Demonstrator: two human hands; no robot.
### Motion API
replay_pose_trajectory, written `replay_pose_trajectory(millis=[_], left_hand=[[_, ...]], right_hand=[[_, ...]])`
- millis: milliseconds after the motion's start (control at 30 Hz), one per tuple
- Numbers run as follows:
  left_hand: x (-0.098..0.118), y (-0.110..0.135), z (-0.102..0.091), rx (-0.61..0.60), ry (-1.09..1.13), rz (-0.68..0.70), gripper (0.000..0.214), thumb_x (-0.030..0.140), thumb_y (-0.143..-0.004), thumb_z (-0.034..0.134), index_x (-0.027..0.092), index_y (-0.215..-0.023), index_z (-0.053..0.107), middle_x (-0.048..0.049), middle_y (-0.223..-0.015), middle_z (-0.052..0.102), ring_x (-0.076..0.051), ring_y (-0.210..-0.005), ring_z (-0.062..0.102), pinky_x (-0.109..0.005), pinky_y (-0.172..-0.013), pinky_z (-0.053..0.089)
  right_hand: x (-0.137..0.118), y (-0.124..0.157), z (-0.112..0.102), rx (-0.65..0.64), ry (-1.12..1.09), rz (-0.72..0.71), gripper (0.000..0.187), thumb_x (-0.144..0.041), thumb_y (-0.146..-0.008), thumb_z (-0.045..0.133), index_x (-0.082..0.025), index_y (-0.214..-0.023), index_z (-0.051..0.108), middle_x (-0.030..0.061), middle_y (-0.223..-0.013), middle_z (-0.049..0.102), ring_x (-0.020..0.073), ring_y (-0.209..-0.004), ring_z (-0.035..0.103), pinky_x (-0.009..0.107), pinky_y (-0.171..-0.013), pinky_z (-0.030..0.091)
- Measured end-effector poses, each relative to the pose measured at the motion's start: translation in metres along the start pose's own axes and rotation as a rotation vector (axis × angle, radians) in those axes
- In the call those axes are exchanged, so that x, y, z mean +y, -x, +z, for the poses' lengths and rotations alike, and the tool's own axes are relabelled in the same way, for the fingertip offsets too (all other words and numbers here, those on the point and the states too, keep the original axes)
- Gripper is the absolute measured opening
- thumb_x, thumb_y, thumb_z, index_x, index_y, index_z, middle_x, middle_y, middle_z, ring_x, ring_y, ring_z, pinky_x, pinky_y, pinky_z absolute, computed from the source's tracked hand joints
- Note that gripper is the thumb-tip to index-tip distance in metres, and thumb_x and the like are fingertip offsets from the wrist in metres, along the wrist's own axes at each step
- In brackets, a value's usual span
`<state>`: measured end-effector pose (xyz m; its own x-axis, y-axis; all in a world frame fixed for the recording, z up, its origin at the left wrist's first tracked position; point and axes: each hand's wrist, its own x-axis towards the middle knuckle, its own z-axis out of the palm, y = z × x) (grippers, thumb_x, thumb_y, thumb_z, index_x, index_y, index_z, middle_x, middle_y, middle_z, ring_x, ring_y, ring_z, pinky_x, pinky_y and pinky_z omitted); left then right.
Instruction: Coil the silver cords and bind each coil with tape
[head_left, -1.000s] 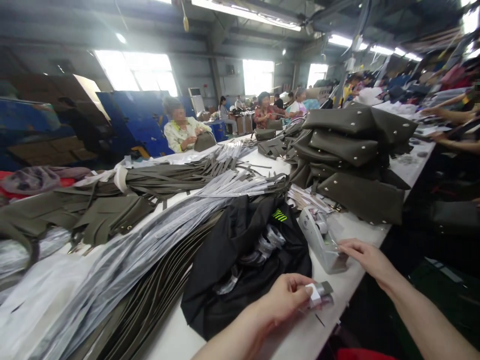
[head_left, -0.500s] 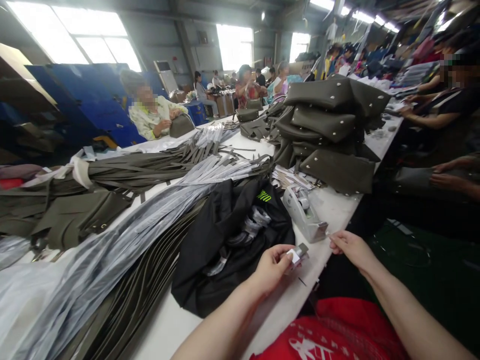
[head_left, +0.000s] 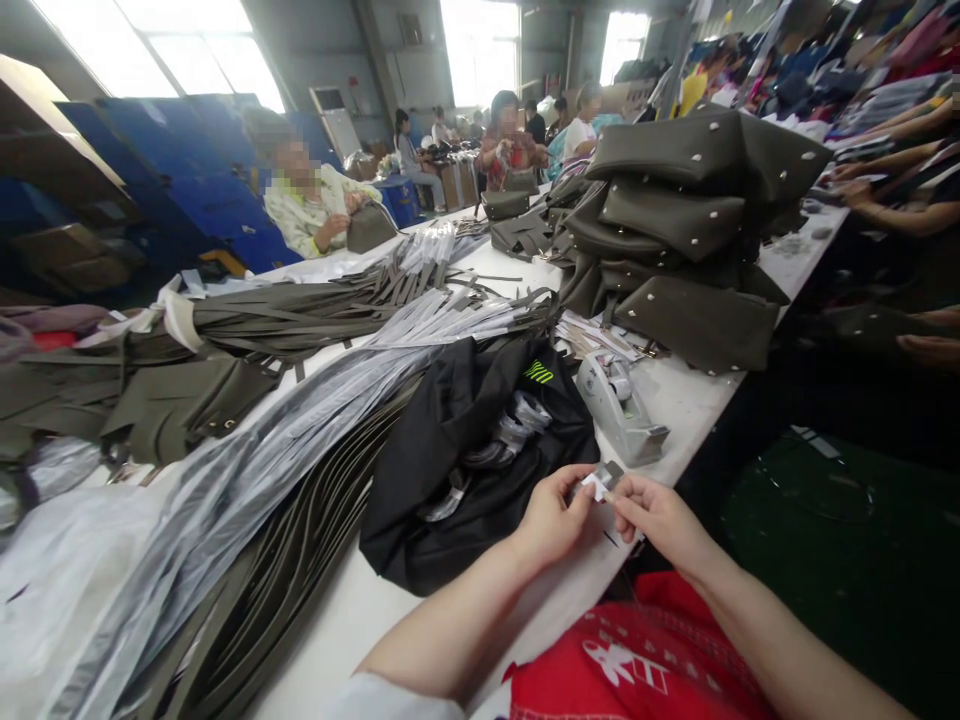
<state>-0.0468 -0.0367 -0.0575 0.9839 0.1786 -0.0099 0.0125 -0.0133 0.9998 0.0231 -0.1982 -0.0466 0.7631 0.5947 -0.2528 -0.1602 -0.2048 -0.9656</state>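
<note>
While our left hand (head_left: 553,518) and right hand (head_left: 651,512) pinch the small strap end (head_left: 600,482), it seems light, bendy, best gripped at its edges.

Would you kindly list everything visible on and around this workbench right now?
small piece: one, grey and white, pinched between both hands
tape dispenser: one, pale grey, beyond the hands
black bag: one, open, holding wrapped parts
strap bundles: many, olive, left half of the table
plastic-sleeved straps: many, clear, mid-table
stacked bags: several, olive, studded, far right
co-workers: several, seated beyond
left hand: grip on the piece
right hand: grip on the piece
</note>
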Motion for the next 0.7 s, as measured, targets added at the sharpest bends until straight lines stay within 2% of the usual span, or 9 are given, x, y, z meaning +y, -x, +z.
replay_pose_trajectory(millis=[133, 233, 300, 400, 533, 633, 700], left_hand=[[-0.005, -0.003, 0.0, -0.005, 0.036, -0.042, 0.035, 0.036, -0.096, 0.049, 0.014, -0.117, 0.067, -0.0077, -0.102, 0.073, -0.018, -0.089, 0.064, -0.03, -0.082, 0.051], [-0.006, -0.005, 0.002, 0.042, 0.061, -0.097, 0.038, 0.041, -0.092, 0.056, 0.011, -0.109, 0.071, -0.0052, -0.084, 0.07, -0.014, -0.071, 0.058, -0.026, -0.068, 0.047], [-0.004, -0.004, 0.003, 0.11, 0.077, -0.124, 0.037, 0.043, -0.088, 0.061, 0.01, -0.102, 0.073, -0.0044, -0.078, 0.069, -0.013, -0.066, 0.055, -0.025, -0.064, 0.045], [0.002, 0.001, 0.005, 0.177, 0.068, -0.073, 0.032, 0.037, -0.085, 0.065, 0.011, -0.1, 0.075, -0.007, -0.087, 0.074, -0.016, -0.075, 0.061, -0.027, -0.072, 0.048], [0.01, 0.007, 0.007, 0.218, -0.034, 0.022, 0.029, 0.033, -0.084, 0.065, 0.014, -0.102, 0.076, -0.0088, -0.097, 0.076, -0.022, -0.086, 0.066, -0.031, -0.079, 0.051], [0.008, 0.007, 0.006, 0.245, -0.082, 0.019, 0.03, 0.035, -0.087, 0.061, 0.016, -0.106, 0.075, -0.0087, -0.099, 0.076, -0.022, -0.089, 0.066, -0.032, -0.081, 0.051], [0.003, 0.006, 0.006, 0.242, -0.092, -0.015, 0.032, 0.037, -0.086, 0.063, 0.016, -0.107, 0.074, -0.0079, -0.099, 0.075, -0.021, -0.087, 0.066, -0.032, -0.08, 0.052]], right_hand=[[0.006, -0.005, 0.0, 0.044, 0.023, 0.027, 0.049, -0.066, -0.072, 0.075, -0.022, -0.067, 0.054, -0.0026, -0.053, 0.062, 0.0133, -0.046, 0.056, 0.026, -0.049, 0.046], [0.002, -0.004, -0.001, 0.033, 0.031, 0.048, 0.05, -0.067, -0.069, 0.077, -0.021, -0.07, 0.058, -0.0004, -0.057, 0.067, 0.0156, -0.05, 0.061, 0.029, -0.054, 0.051], [0.0, -0.004, -0.001, -0.002, 0.027, 0.052, 0.052, -0.069, -0.067, 0.078, -0.02, -0.074, 0.062, 0.003, -0.065, 0.072, 0.0191, -0.058, 0.067, 0.032, -0.061, 0.055], [0.007, -0.005, -0.004, -0.043, 0.017, 0.058, 0.055, -0.071, -0.064, 0.078, -0.02, -0.08, 0.068, 0.0075, -0.074, 0.076, 0.0253, -0.069, 0.072, 0.037, -0.068, 0.059], [0.037, -0.015, -0.016, -0.055, 0.055, 0.071, 0.051, -0.068, -0.07, 0.074, -0.023, -0.092, 0.074, 0.0105, -0.087, 0.078, 0.0323, -0.077, 0.074, 0.042, -0.076, 0.063], [0.053, -0.025, -0.022, -0.049, 0.149, 0.093, 0.052, -0.071, -0.067, 0.072, -0.025, -0.091, 0.077, 0.0108, -0.086, 0.079, 0.0347, -0.079, 0.074, 0.04, -0.073, 0.063], [0.051, -0.028, -0.022, -0.093, 0.173, 0.056, 0.048, -0.07, -0.069, 0.07, -0.026, -0.085, 0.077, 0.009, -0.083, 0.079, 0.0333, -0.08, 0.074, 0.036, -0.072, 0.063]])
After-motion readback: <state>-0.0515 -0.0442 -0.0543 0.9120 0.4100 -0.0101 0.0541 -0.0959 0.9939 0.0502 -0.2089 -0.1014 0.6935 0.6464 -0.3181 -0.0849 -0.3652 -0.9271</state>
